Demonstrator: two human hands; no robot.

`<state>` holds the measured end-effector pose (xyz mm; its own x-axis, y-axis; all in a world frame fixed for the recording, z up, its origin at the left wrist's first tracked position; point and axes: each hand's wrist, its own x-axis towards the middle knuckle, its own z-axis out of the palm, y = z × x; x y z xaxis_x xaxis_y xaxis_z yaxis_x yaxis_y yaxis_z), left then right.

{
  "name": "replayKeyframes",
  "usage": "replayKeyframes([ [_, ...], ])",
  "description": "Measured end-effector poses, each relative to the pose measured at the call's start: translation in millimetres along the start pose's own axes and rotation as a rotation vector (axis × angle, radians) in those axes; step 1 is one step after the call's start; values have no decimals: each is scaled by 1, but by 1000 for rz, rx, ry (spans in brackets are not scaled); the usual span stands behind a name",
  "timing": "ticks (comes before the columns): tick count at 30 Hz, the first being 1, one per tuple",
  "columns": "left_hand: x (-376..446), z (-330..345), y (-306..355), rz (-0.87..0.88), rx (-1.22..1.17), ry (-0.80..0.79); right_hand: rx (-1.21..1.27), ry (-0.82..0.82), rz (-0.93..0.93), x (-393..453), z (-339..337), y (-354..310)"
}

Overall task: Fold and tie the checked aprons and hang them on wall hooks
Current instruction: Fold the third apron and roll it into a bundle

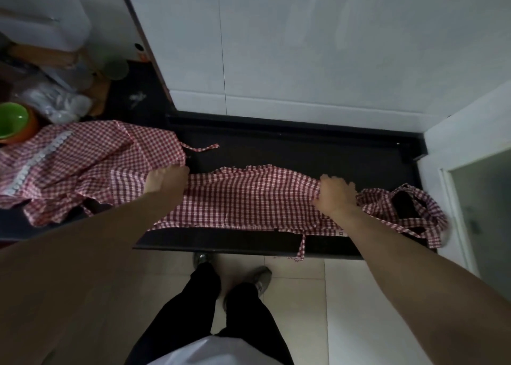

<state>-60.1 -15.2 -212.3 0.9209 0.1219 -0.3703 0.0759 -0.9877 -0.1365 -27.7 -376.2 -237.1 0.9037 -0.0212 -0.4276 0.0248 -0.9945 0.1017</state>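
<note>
A red-and-white checked apron (249, 198) lies folded into a long band across the black countertop (304, 149). My left hand (166, 181) grips its left end with curled fingers. My right hand (336, 196) grips the cloth near its right end, where the apron's straps (409, 212) lie in a loose tangle. One strap (301, 247) hangs over the counter's front edge. A second checked apron (83, 165) with a white lace trim lies crumpled at the left of the counter.
A green bowl (12, 121) and a clear plastic bag (55, 104) sit at the far left behind the crumpled apron. White tiled wall (304, 46) rises behind the counter. A white door frame (453, 198) stands at the right. My legs and shoes are on the tiled floor (345, 295).
</note>
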Motion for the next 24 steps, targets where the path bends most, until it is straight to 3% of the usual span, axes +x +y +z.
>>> replayKeyframes([
  [6,0,-8,-5,81,-14,174,-33,196,-167,7,-8,-44],
  [11,1,-3,-27,113,-69,239,99,30,-168,17,-7,-62],
  [14,4,-4,-39,117,-85,201,132,14,-220,20,-14,-55],
  [17,9,-6,-44,66,-54,139,93,113,-254,20,-22,-41],
  [21,8,-3,-40,111,-88,194,-10,255,-373,17,-14,-18],
  [24,5,2,-36,155,-81,221,-109,269,-425,17,-2,-6],
])
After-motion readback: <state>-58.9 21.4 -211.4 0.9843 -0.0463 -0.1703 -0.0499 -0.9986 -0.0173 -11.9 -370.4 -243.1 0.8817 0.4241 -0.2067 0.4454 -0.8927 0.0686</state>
